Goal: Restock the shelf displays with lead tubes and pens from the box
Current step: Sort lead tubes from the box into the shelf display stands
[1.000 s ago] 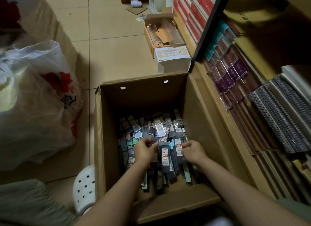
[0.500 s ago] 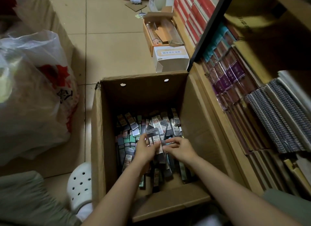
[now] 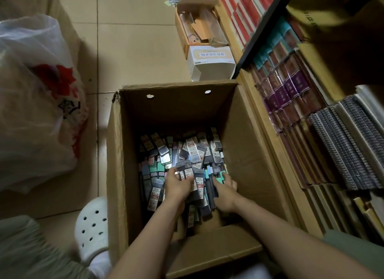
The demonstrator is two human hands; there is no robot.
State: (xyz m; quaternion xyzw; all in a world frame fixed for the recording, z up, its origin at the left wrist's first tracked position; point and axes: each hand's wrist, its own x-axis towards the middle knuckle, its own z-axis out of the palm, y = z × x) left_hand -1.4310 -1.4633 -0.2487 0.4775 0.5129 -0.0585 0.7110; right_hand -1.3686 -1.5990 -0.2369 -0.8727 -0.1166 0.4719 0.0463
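An open cardboard box stands on the floor in front of me, its bottom covered with several flat lead tube packs in grey, teal and pink. Both my hands are down inside it. My left hand grips a small bunch of grey lead tube packs with red price labels. My right hand lies among the packs just to the right, fingers curled on a long dark pack with a teal end. The shelf rises at the right, stocked with wrapped stationery.
A large plastic bag with red print fills the left. My white perforated shoe is beside the box. Behind the box sit a white carton and an open brown carton. Spiral notebooks line the lower shelf.
The hands were together at the box's middle; now my right hand has moved right onto the teal-ended pack while my left keeps its bunch. The camera has dipped closer.
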